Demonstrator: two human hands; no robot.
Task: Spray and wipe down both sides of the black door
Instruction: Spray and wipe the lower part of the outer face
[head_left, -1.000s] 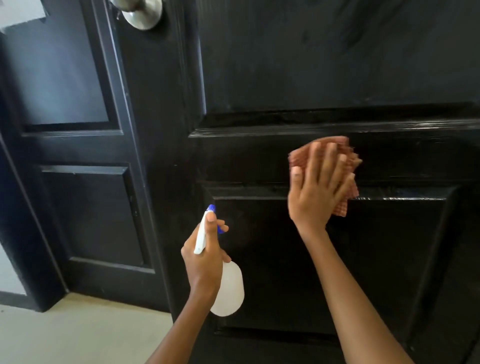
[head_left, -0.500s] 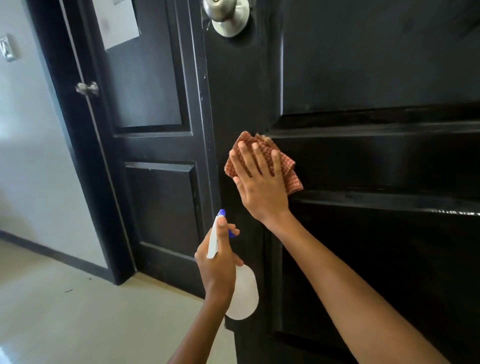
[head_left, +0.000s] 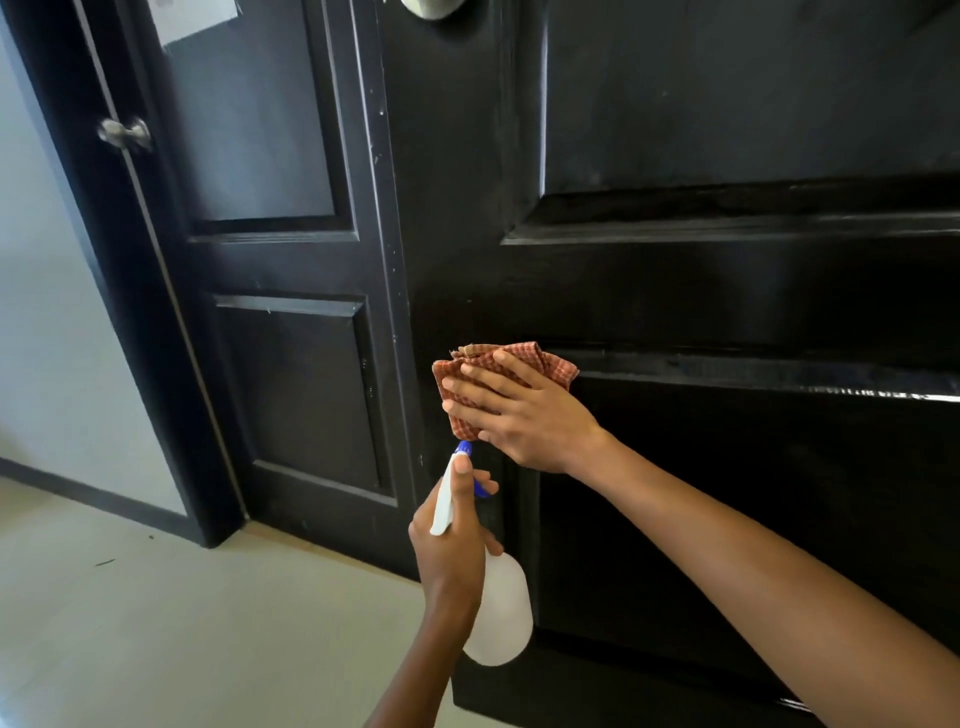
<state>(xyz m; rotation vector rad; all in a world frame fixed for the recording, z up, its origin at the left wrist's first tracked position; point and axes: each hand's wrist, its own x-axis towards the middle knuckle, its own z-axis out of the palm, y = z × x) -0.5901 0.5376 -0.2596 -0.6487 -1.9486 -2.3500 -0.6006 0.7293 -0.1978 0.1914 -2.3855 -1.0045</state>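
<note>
The door (head_left: 727, 291) stands open in front of the person, its near face filling the right of the view and its free edge toward the left. The right hand (head_left: 524, 415) lies flat on a checked cloth (head_left: 550, 364), fingers (head_left: 470, 387) straight and spread, pressing it against the door's stile just where the lower panel's moulding begins. Spread like that, the palm puts an even push behind the whole cloth, which suits wiping a broad flat face.

The left hand (head_left: 452, 540) holds a spray bottle (head_left: 498, 618) just below the cloth, fingers wrapped round its neck and thumb along the white head, the blue nozzle aimed at the door. Kept that close, it looks ready for another squirt without the cloth leaving the wood.

Above, the knob (head_left: 431, 8) shows at the top edge. Behind, another black door (head_left: 270, 156) carries a paper (head_left: 197, 18). The floor (head_left: 182, 623) is pale.

The door's far side is hidden, so I cannot tell whether it is cleaned.
</note>
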